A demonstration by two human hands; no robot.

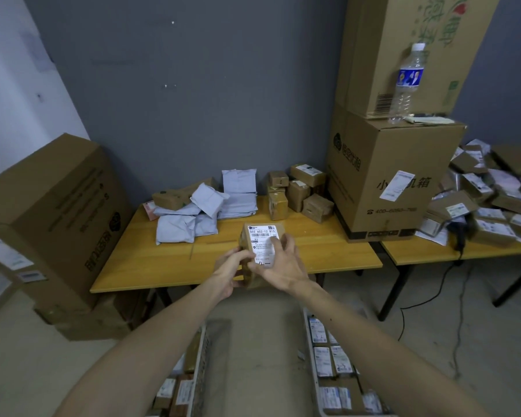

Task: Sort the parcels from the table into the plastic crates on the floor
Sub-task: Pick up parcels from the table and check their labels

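I hold a small brown parcel (260,236) with a white shipping label facing me, above the front edge of the wooden table (139,266). My left hand (232,272) grips its lower left side. My right hand (280,263) grips its right edge, the fingers curled over the label. Behind it on the table lie several white poly mailers (190,221) and several small brown boxes (298,191). Two plastic crates stand on the floor below: the left crate (197,371) and the right crate (313,365), both holding labelled parcels.
Large cardboard boxes (397,176) are stacked at the table's right end, a water bottle (406,82) on top. Another big carton (51,218) stands left of the table. A second table (451,254) at the right carries a heap of parcels; a black cable (433,296) trails beneath it.
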